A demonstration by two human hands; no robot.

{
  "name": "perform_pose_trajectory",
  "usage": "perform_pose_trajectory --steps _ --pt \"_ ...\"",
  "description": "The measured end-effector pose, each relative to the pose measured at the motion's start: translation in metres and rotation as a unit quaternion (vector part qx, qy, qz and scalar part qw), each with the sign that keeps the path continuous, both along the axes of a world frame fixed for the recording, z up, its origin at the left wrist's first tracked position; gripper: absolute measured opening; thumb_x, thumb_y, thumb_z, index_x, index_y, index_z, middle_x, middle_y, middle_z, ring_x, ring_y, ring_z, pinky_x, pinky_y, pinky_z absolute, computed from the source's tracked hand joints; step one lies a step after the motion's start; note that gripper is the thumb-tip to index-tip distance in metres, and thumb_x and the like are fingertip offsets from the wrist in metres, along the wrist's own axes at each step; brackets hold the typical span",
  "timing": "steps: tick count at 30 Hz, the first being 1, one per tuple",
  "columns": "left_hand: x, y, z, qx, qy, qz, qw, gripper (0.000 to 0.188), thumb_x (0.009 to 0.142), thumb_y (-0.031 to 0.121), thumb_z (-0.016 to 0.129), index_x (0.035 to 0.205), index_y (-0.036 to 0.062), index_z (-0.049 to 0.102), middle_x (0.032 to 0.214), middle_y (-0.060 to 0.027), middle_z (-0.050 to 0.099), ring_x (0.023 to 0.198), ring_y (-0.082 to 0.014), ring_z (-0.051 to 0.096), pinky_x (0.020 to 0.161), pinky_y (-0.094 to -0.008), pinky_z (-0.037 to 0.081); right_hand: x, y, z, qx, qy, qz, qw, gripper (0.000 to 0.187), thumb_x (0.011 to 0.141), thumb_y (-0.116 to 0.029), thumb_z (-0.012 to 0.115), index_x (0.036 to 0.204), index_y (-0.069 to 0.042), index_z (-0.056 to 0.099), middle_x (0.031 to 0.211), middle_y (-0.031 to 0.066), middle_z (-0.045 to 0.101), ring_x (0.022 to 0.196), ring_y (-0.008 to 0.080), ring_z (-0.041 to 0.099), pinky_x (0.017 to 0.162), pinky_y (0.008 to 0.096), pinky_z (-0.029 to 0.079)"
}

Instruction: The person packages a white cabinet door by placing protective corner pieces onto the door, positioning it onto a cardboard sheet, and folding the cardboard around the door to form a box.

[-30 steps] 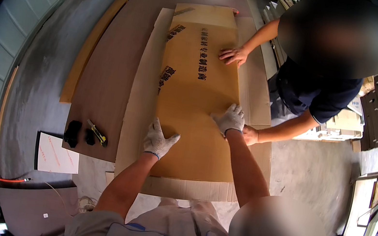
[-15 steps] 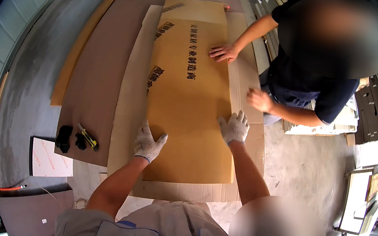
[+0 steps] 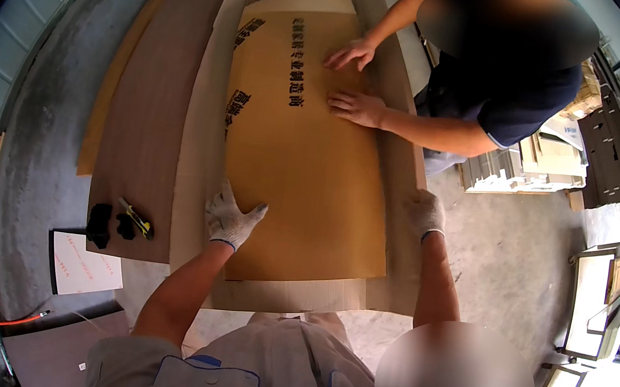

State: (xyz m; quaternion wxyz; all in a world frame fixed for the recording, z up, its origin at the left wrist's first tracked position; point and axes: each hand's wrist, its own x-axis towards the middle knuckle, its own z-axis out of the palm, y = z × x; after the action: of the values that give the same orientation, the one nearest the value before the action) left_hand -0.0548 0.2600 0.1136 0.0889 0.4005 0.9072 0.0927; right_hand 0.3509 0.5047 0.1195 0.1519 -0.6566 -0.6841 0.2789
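Observation:
A long yellow-brown cardboard piece [image 3: 302, 192] with dark printing lies on a larger, paler cardboard sheet [image 3: 204, 138] on the brown work surface. My left hand [image 3: 232, 218], in a pale knitted glove, rests open on the upper piece's left edge, thumb spread from the fingers. On the far side of that piece, my gloved right hand [image 3: 427, 213] grips the right edge of the larger sheet, whose right strip looks tilted up; part of its fingers is hidden. A co-worker across from me presses one hand [image 3: 353, 54] and the other hand [image 3: 356, 109] on the upper piece.
Near the brown surface's left corner lie a yellow-and-black utility knife [image 3: 136, 221] and black items [image 3: 99, 226]. A white panel [image 3: 84, 264] stands below it. Stacked boards [image 3: 522, 165] are behind the co-worker, and wheeled racks [image 3: 595, 300] stand at right.
My right hand has moved off the upper piece to the larger sheet's right edge, and that side has risen. The co-worker's lower hand has come down onto the upper piece.

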Motion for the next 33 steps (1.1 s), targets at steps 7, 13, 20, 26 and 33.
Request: perform_pose_trajectory --steps 7,13,20,26,33 --pt "0.001 -0.001 0.006 0.043 -0.02 0.007 0.999 0.123 0.079 0.072 0.083 0.166 0.0008 0.032 0.143 -0.0294 0.06 0.133 -0.0486 0.057 0.117 -0.0603 0.043 -0.1 -0.057 0.048 0.124 -0.215 0.142 0.958 0.021 0.094 -0.025 0.066 0.105 -0.009 0.072 0.083 0.0187 0.078 0.082 0.0404 0.078 0.075 0.0524 0.061" --pt "0.004 0.002 0.011 0.029 -0.036 0.002 0.999 0.125 0.08 0.071 0.084 0.166 -0.0012 0.03 0.143 -0.0301 0.059 0.131 -0.0489 0.058 0.119 -0.0589 0.042 -0.135 -0.079 -0.005 0.177 -0.243 0.218 0.929 0.018 0.093 -0.013 0.063 0.106 -0.001 0.065 0.075 0.0197 0.076 0.068 0.0395 0.077 0.061 0.0532 0.06" --pt "-0.004 -0.003 0.004 0.039 -0.029 0.007 0.999 0.126 0.078 0.073 0.084 0.165 -0.0013 0.031 0.136 -0.0278 0.065 0.123 -0.0467 0.065 0.106 -0.0561 0.052 -0.14 -0.082 -0.009 0.142 -0.183 0.211 0.949 0.017 0.092 -0.012 0.062 0.105 -0.002 0.061 0.074 0.0209 0.074 0.071 0.0425 0.075 0.063 0.0533 0.059" --pt "0.0 -0.003 0.018 0.061 -0.033 0.01 0.998 0.12 0.08 0.066 0.087 0.162 -0.003 0.034 0.131 -0.0266 0.068 0.119 -0.0441 0.068 0.102 -0.0532 0.055 -0.149 -0.108 -0.021 0.181 -0.123 0.221 0.95 0.028 0.098 -0.032 0.065 0.108 -0.006 0.064 0.082 0.0175 0.073 0.075 0.0433 0.072 0.071 0.0577 0.056" --pt "-0.018 -0.014 -0.013 0.156 -0.09 0.027 0.983 0.084 0.092 0.046 0.082 0.149 -0.003 0.045 0.134 -0.0289 0.067 0.119 -0.0486 0.067 0.102 -0.0568 0.055 -0.181 -0.138 0.009 0.148 -0.157 0.156 0.964 0.096 0.089 -0.073 0.068 0.153 -0.003 0.053 0.169 0.0236 0.033 0.161 0.0459 0.021 0.13 0.0678 0.007"
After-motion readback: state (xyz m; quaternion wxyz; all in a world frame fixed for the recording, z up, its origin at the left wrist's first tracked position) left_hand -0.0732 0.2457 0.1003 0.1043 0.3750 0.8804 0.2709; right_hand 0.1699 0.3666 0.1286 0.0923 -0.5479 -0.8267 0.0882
